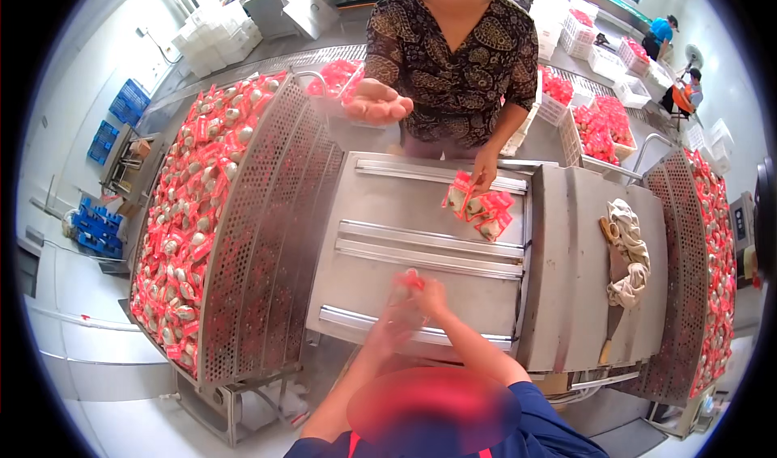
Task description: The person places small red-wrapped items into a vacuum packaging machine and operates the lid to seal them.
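Above the near part of the metal worktable [421, 203], my hands are close together. Pinched in the fingers of my right hand [432, 298] is a small red-and-clear packet [410, 280], smeared by motion. My left hand [392, 328] is just beside and below it, too blurred to show its fingers. Across the table a person grips several red-printed packets [477, 205] with pale egg-like pieces inside, using one hand [485, 170]. The same person's other hand [378, 103] is raised, palm up, above the far left corner.
Metal rails [429, 250] cross the worktable. A perforated metal bin [259, 239] heaped with packets stands left; another bin [688, 272] stands far right. On the side counter [566, 272] lie a crumpled cloth [629, 252] and a wooden-handled tool [605, 351]. Crates [603, 130] and other people are behind.
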`<action>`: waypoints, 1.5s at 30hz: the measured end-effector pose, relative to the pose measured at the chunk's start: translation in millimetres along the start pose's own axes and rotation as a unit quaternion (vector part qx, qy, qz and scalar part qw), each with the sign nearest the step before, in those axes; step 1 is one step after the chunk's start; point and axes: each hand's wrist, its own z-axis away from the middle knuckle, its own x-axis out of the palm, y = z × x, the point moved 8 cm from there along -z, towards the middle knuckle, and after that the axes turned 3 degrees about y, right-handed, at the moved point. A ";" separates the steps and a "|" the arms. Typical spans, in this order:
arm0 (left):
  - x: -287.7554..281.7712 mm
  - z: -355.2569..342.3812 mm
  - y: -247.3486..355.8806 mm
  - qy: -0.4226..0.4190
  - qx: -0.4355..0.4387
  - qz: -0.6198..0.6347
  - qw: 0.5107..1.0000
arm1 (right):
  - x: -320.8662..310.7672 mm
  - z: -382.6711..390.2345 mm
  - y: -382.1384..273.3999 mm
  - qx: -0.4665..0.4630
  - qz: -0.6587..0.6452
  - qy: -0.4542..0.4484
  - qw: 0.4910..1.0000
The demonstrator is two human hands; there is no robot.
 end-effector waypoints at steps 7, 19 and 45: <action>5.4 -11.2 0.2 -0.008 -0.043 0.002 0.999 | 0.4 -6.2 7.3 0.062 -0.049 0.013 0.997; -10.6 -33.0 95.5 0.002 0.099 -0.100 0.990 | 84.5 -0.3 87.3 0.216 -0.231 -0.020 0.948; -31.7 -68.0 1.3 0.012 -0.143 -0.079 0.986 | 40.6 -13.9 84.0 0.103 0.105 0.144 0.979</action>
